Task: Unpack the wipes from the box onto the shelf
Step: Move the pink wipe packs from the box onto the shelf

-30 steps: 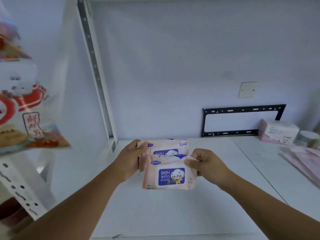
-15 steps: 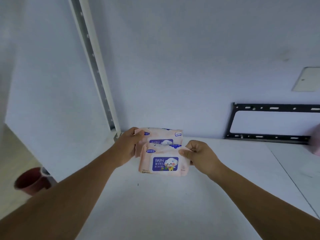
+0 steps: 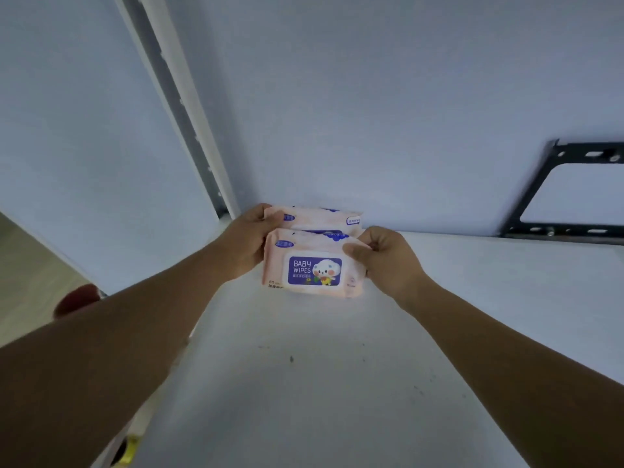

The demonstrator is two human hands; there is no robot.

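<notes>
Smooth white shelf (image 3: 304, 383): likely slippery under soft packaging. At its back left corner, rear pack (image 3: 317, 218) of wipes near the wall (image 3: 388, 113), front pack (image 3: 314, 270) overlapping it, seemingly tilted; liable to slump or slide forward if released early. Gripping both packs' left ends, left hand (image 3: 246, 246); pinching the front pack's top right corner, right hand (image 3: 386, 260), a hold easily lost on slick film.

Dim bluish light, my forearms (image 3: 135, 325) underexposed, brightest patch on pink plastic baby-wipes pack (image 3: 314, 268) and flat white shelf board (image 3: 304, 332) beneath, soft blur overall, edges bowed by wide-angle lens.
</notes>
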